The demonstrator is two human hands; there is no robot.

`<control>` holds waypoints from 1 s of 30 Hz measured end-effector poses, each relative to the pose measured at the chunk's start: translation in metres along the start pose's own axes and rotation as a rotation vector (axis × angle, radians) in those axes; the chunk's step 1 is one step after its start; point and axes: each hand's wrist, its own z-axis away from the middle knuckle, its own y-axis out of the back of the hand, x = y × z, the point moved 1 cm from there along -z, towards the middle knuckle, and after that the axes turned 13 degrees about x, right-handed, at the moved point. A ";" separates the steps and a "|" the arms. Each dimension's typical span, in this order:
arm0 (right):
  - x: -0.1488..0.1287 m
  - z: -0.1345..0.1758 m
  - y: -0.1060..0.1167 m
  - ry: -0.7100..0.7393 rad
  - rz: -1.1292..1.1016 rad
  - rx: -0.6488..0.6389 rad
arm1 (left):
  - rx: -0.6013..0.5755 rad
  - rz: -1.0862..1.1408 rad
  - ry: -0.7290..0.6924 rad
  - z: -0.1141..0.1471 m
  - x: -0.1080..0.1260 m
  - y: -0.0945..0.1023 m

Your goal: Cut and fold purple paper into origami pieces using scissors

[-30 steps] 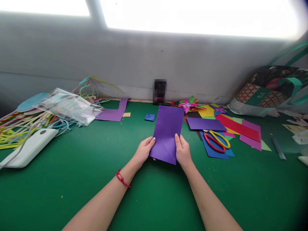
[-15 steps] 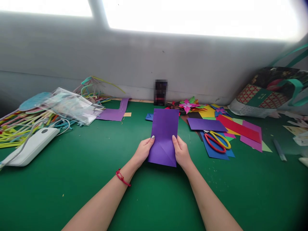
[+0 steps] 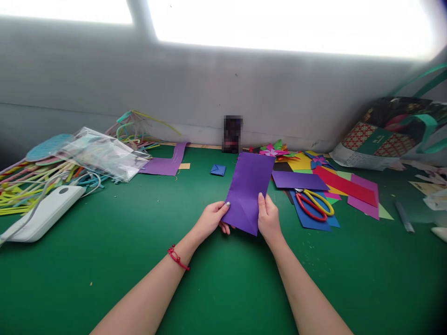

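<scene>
While left hand [image 3: 211, 220] pinches creased purple paper [image 3: 250, 179], right hand [image 3: 269, 220] grips opposite edge.

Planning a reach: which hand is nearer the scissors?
Right. The right hand, gripping the purple sheet by its right edge, is just left of the scissors; the left hand, at the sheet's left edge, is farther left.

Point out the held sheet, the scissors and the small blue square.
Held sheet [image 3: 248, 190], head view: middle of its purple face.
Scissors [image 3: 317, 203], head view: the handles.
Small blue square [image 3: 218, 170], head view: its folded top.
</scene>
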 end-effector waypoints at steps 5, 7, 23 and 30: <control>0.001 0.001 -0.002 -0.017 -0.017 0.002 | 0.007 0.014 -0.005 -0.001 -0.002 0.001; 0.002 0.000 -0.003 -0.035 -0.034 0.012 | 0.006 0.018 -0.004 0.000 -0.002 0.001; 0.006 -0.006 0.002 -0.021 0.017 0.085 | -0.030 0.030 0.029 -0.001 -0.005 0.000; 0.009 -0.005 0.000 -0.104 -0.085 0.094 | -0.018 0.088 0.026 0.004 0.002 -0.001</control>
